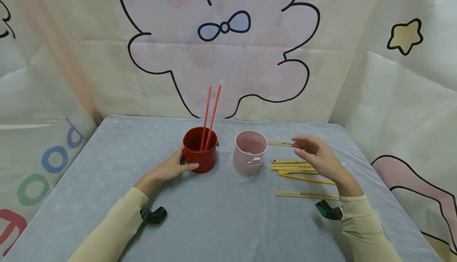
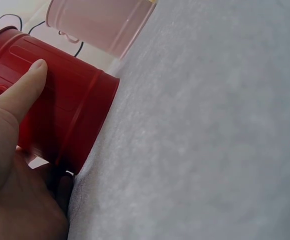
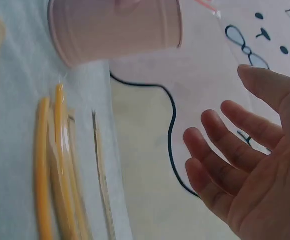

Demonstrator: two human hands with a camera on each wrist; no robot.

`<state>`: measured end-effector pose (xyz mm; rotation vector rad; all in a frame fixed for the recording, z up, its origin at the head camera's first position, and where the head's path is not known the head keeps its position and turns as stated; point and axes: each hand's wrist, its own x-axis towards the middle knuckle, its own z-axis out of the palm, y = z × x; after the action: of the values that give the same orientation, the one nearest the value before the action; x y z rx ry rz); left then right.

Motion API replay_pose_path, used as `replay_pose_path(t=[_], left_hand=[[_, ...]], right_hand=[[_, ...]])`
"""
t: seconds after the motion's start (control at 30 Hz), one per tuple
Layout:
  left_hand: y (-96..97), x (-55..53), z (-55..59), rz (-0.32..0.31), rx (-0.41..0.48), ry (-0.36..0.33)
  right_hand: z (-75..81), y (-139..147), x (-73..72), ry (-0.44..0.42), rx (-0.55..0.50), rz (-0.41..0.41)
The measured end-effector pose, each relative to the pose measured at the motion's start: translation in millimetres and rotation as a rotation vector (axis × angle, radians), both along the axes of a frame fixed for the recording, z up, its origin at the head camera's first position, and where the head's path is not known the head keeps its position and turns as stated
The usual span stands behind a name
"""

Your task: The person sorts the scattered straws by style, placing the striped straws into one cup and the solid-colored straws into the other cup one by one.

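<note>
My left hand (image 1: 171,170) grips the small red bucket (image 1: 202,163) low on its near left side. In the left wrist view the thumb (image 2: 32,87) lies along the bucket's wall, and the other fingers are partly hidden behind and below it. Two red straws (image 1: 214,113) stand tilted inside the red bucket; their lower ends show through its mouth. My right hand (image 1: 319,158) hovers over the right of the table with fingers spread and loosely bent, holding nothing. Beneath it lie yellow straws (image 3: 42,165) and long printed packets (image 1: 303,195) that look like wrapped chopsticks.
A pink bucket (image 1: 244,160) stands upright between the red one and the sticks, its small handle facing front. One more packet (image 1: 280,143) lies farther back beside it. Grey-blue cloth (image 1: 228,218) covers the table, with a printed curtain (image 1: 264,75) behind.
</note>
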<state>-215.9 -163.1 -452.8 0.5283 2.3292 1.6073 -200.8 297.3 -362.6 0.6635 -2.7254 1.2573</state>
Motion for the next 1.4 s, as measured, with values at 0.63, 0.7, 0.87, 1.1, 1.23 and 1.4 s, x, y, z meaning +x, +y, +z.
replay_pose_path(t=[0.63,0.7,0.87,1.1,1.23,1.4], left_hand=[[-4.2,-1.7,3.7,0.011,-0.007,-0.011],[-4.4,-1.3,3.7,0.012,-0.011,-0.009],[-3.6,1.1,2.5,0.002,-0.015,0.002],[-1.8,1.9,0.3,-0.014,0.002,0.021],[-1.1,1.5,0.1,-0.018,0.002,0.031],[-0.6,-0.1,0.0,-0.020,0.001,0.032]], right_hand=[[-33.9,43,-23.8,-0.208,0.132,0.062],[-36.9,46,-25.2,-0.204,0.152,0.065],[-46.2,54,-26.2,-0.191,0.205,0.063],[-56.1,57,-24.5,-0.165,0.269,0.013],[-56.9,53,-22.8,-0.157,0.305,-0.020],[-59.4,51,-23.7,-0.144,0.326,-0.047]])
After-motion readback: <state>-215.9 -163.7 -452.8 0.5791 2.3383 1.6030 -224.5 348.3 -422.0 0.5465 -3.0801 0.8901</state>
